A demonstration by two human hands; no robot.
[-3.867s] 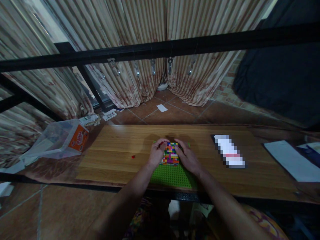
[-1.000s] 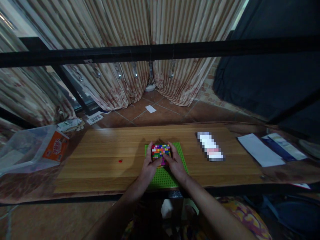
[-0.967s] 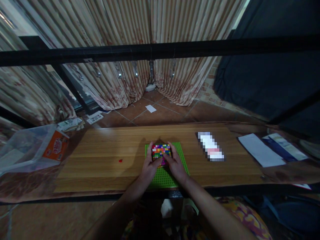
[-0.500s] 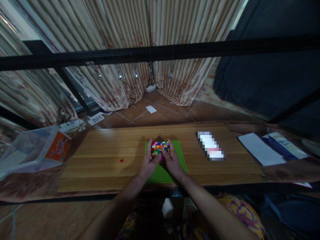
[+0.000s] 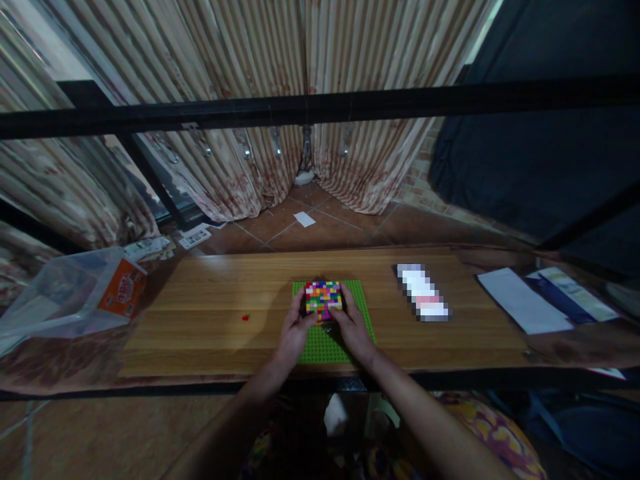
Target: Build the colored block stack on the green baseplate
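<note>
Between my two hands is a block built of many small coloured toy bricks (image 5: 324, 298), its multicoloured face turned up toward me. My left hand (image 5: 296, 328) grips its left side, thumb at the lower left corner. My right hand (image 5: 353, 325) grips the right side, its thumb lying near the lower edge of the face. Under the hands lies a green studded baseplate (image 5: 325, 350); whether the brick block touches it I cannot tell. A small red piece (image 5: 245, 318) lies alone on the wooden board to the left.
The wooden board (image 5: 200, 340) bears a blurred-out, phone-like object (image 5: 423, 292) on the right. Left stands a clear plastic box (image 5: 85, 287) with an orange label. White paper (image 5: 523, 300) lies at the right. A black bar (image 5: 250, 111) crosses beyond, before striped curtains.
My thumbs have drawn back toward the lower edge, so more of the coloured face shows. Both hands still hold the brick block. The view has shifted slightly.
</note>
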